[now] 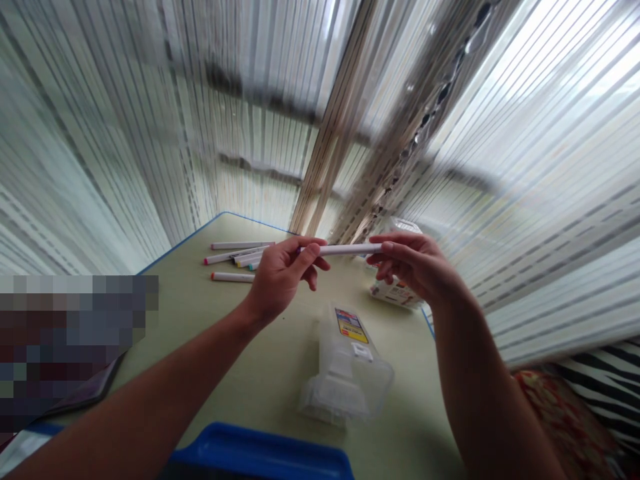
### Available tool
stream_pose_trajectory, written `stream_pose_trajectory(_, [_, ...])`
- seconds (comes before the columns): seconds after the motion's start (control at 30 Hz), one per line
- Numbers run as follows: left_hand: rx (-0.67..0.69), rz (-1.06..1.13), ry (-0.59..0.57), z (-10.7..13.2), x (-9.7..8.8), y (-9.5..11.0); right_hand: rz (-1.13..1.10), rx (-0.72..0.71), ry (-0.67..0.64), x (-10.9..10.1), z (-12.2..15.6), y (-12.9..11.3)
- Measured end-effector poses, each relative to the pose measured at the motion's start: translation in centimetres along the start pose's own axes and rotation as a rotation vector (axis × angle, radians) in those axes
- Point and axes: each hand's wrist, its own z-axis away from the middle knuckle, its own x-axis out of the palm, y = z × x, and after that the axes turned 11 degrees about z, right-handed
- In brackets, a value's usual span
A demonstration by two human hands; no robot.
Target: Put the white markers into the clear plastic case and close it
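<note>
A white marker [350, 249] is held level above the table, stretched between both hands. My left hand [283, 273] pinches its left end, where a bit of purple shows by the fingers. The right end is between the thumb and fingers of my right hand [415, 263]. Beyond my left hand lie several white markers [227, 259] with coloured ends, partly hidden by that hand. Below the held marker stands a clear plastic case [345, 367] with a colourful label, its lid part folded out toward me.
The pale green table [200, 333] has a blue edge. A white printed box [397, 293] sits behind my right hand. At the near edge is a blue tray-like piece [270, 450]. String curtains [250, 133] hang behind the table; a zebra-striped cloth [600, 380] is at right.
</note>
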Motion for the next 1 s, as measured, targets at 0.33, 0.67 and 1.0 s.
stream_pose_trajectory(0.33, [0.036,-0.129,-0.013,-0.06,-0.1,-0.13,0.127,-0.042,0.053,0.55,0.0,0.34])
stream_pose_trajectory(0.67, [0.052,-0.157,-0.008,0.02,0.1,0.0,0.135,-0.048,0.033,0.32,-0.1,0.39])
stream_pose_trajectory(1.0, [-0.005,-0.086,0.003,0.2,0.17,0.06,0.109,-0.02,0.028,0.21,-0.09,0.34])
